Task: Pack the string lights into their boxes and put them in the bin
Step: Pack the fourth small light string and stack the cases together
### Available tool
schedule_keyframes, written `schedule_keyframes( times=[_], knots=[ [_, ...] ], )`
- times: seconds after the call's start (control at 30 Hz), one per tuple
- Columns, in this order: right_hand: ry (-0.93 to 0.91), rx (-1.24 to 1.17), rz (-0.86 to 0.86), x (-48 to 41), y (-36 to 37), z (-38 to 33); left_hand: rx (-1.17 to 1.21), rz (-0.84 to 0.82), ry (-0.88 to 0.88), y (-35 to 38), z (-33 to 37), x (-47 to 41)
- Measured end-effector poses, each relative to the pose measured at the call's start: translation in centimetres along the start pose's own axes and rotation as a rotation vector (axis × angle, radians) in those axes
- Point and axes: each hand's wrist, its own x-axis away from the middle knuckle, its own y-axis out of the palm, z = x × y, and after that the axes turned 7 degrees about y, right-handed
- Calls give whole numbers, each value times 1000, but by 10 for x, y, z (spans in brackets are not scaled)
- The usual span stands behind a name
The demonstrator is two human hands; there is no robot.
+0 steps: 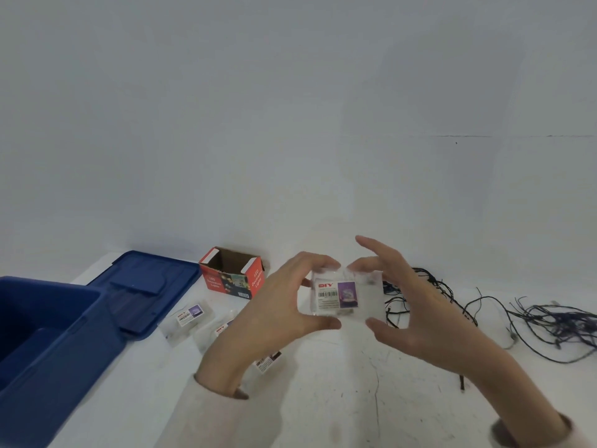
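clear box (347,294) — red DIY label, barcode; left hand (274,305) pinches it | right hand (420,305) pinches opposite edge

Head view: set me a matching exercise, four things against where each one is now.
Things: 1 clear box; 2 red box; 3 string lights; 4 lid.
Places: A tangled on the table, far right; B flat beside the bin; C between left hand and right hand; D standing open, right of the lid.
Pairs: 1-C; 2-D; 3-A; 4-B.
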Motion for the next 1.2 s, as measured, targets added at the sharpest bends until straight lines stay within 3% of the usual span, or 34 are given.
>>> schedule_keyframes(
  times=[0.13, 0.23, 0.33, 0.77, 0.97, 1.2],
  knots=[
    [-16, 148, -17, -6, 3, 6, 31, 48, -9, 6, -3, 3],
    [-53, 207, 11, -8, 5, 8, 16, -4, -6, 8, -1, 5],
    [-62, 224, 7, -9, 6, 9, -54, -76, 6, 9, 0, 7],
    [2, 179, -100, -16, 29, 18, -357, -63, 90, 19, -16, 24],
    [41, 62, -254, -31, 76, 7, -392, -67, -205, 6, -38, 61],
    [8, 141, -374, -46, 121, -7, -429, 237, -738, -28, -97, 127]
  ],
)
